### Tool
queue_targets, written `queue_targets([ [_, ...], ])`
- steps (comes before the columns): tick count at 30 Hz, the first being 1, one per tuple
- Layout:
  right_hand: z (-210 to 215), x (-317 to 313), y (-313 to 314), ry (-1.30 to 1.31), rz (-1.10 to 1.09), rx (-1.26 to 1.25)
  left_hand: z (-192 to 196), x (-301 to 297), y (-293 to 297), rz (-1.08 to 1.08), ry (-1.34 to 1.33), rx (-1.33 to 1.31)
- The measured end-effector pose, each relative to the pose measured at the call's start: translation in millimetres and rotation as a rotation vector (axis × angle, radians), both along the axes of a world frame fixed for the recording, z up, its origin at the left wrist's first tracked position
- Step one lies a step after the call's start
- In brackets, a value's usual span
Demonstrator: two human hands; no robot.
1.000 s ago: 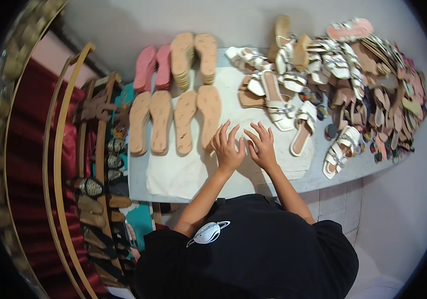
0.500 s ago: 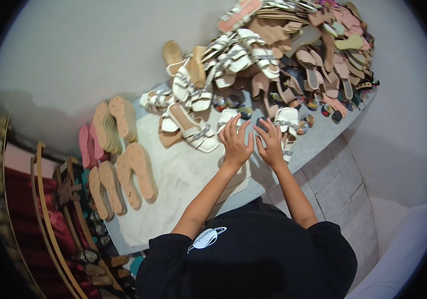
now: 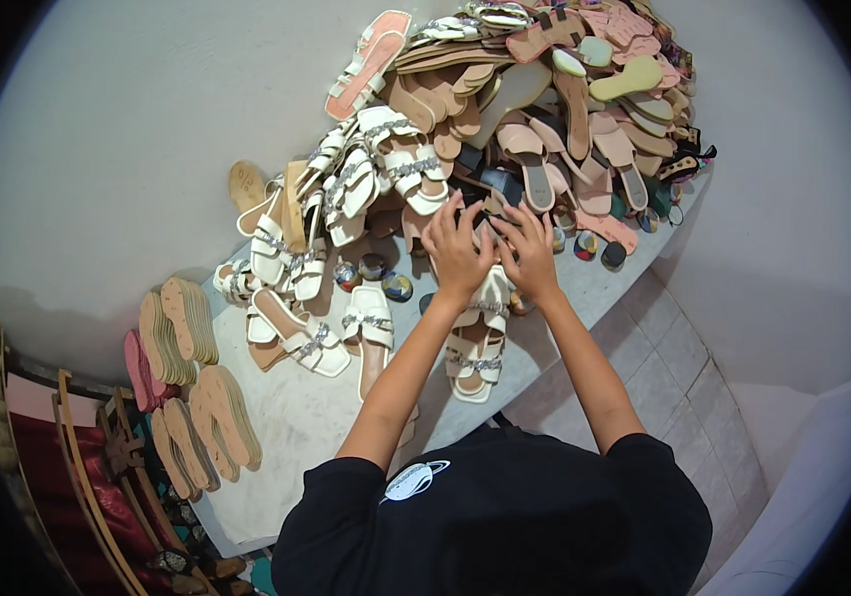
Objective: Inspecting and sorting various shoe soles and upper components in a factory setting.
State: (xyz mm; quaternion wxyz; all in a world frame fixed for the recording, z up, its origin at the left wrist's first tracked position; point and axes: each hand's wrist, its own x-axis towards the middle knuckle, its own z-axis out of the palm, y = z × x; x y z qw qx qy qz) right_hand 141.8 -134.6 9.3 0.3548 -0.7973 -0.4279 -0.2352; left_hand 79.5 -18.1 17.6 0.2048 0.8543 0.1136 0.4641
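Both hands reach forward to the foot of the sandal heap (image 3: 545, 109) at twelve o'clock on the pale table (image 3: 296, 417); the left hand (image 3: 457, 250) lies fingers spread, palm down, and the right hand (image 3: 528, 253) lies just beside it at three o'clock, fingers curled; whether either grips anything cannot be told; a white strapped sandal (image 3: 478, 343) lies directly below them at six o'clock; tan insoles (image 3: 202, 397) are stacked well apart at eight o'clock.

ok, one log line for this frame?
left hand: on sandal pile | right hand: beside it, same pile | white sandal: below hands
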Motion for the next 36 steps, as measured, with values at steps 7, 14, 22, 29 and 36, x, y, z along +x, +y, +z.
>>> queue_targets([
  [7,47.4,96.3,46.2,-0.277,-0.084,-0.023,35.6,84.8,40.6,0.09,-0.004,0.162],
  [14,87.0,189.5,94.8,-0.534,-0.231,-0.116,62.7,160.6,76.4,0.165,-0.035,0.22],
  [22,93.7,240.8,118.3,-0.686,-0.176,-0.167,63.1,195.3,108.1,0.17,0.019,0.312],
  [29,97.3,242.9,115.3,-0.581,-0.099,-0.015,74.7,205.1,129.9,0.188,-0.002,0.184],
  [36,93.9,246.8,109.9,-0.609,-0.024,-0.049,83.5,200.2,134.9,-0.05,-0.073,0.401],
])
